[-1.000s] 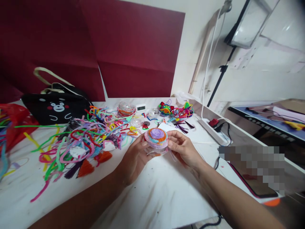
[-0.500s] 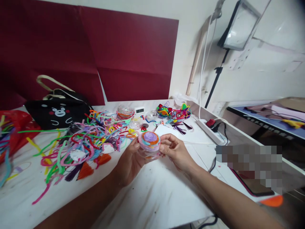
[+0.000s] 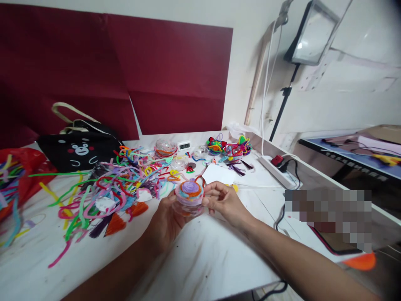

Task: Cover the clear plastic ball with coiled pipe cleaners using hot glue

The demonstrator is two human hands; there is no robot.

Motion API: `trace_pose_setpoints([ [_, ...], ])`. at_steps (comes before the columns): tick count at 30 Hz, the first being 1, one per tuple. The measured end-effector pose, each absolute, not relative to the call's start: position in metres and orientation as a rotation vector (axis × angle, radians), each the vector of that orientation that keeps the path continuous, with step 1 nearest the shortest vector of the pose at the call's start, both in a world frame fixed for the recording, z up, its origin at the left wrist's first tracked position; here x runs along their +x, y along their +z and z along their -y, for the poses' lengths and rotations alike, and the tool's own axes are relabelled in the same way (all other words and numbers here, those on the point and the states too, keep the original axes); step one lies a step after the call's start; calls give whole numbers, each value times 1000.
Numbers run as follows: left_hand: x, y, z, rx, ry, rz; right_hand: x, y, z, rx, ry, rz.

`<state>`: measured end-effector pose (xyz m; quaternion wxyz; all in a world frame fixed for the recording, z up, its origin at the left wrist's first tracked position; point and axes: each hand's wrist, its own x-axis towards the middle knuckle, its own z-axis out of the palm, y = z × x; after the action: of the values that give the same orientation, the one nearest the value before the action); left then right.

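A clear round container (image 3: 189,207) is held over the table. On its top lies a flat coil of pipe cleaners (image 3: 190,188), purple in the middle with orange and light blue around it. My left hand (image 3: 166,217) cups the container from the left and below, thumb on its rim. My right hand (image 3: 227,205) is closed, thumb and fingertips pinched at the container's right edge. An orange-red strand curves up behind the coil, close to those fingertips; whether they also grip it is unclear.
Left of my hands spreads a heap of colourful pipe cleaners (image 3: 115,184) with tassels. A black bag (image 3: 78,150) and red plastic bag (image 3: 34,167) stand beyond it. Farther back are clear containers (image 3: 166,147), a small clock (image 3: 184,146) and wrapped ornaments (image 3: 216,146). A power strip (image 3: 280,173) lies right.
Both hands and the container have shifted slightly left and down in view. The orange-red strand behind the coil now shows, and a yellow piece appears beyond my right hand.
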<state>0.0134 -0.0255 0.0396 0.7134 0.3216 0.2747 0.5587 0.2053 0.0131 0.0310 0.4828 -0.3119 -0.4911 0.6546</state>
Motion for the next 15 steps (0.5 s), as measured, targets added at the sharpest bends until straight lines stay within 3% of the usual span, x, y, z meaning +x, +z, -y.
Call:
trace_pose_setpoints([
  [15,7,33,25,730,1232,-613,206,26,-13,-759,1678,1246],
])
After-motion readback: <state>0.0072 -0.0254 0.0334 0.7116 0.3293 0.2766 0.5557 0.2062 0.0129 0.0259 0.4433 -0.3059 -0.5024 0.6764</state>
